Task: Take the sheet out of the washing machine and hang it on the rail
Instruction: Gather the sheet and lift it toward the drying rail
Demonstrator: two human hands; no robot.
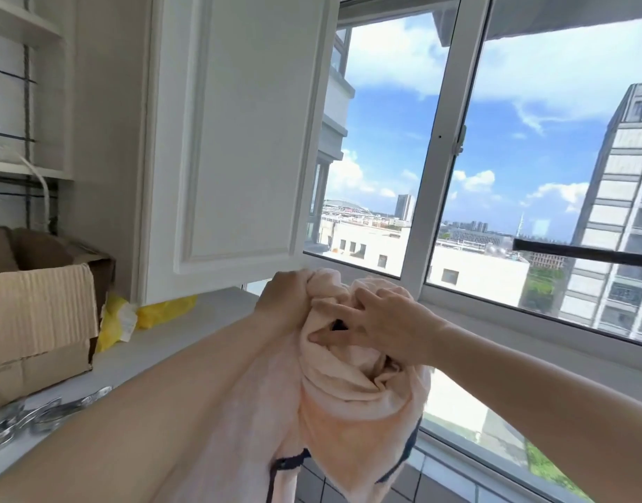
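Cardboard box (36, 321) at left on the countertop (188, 343). Left hand (285, 301) clenches the bunched pale-pink sheet (348, 401), dark-trimmed, held up mid-frame; right hand (381, 321) pinches its folds. Dark rail (584, 253) at right, well apart, before the window.

Soft matt cloth sheet (348, 401), corrugated cardboard box (40, 321), glossy white cabinet (239, 139)
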